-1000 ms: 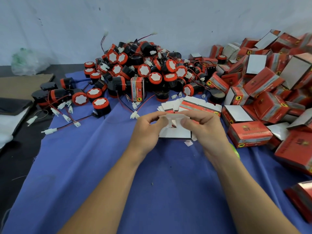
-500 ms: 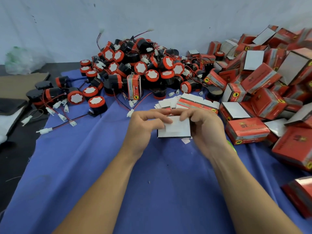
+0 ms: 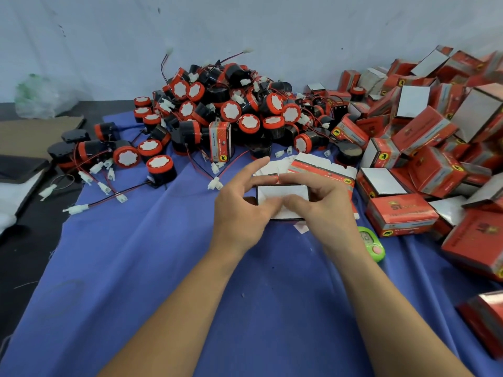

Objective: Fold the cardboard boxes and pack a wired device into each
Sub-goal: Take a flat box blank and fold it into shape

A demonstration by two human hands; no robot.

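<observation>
Left hand (image 3: 239, 213) and right hand (image 3: 325, 210) pinch the box (image 3: 283, 192) at its edges over open cloth (image 3: 177, 268), devices (image 3: 231, 111) behind, box pile (image 3: 424, 137) right.

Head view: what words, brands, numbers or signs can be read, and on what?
"ST": lid of the closed red box; its other print is blurred.
Upright box: side print too blurred.
Flat cartons: print too small.
Green counter: display unreadable.
Held box: blank white face.
</observation>
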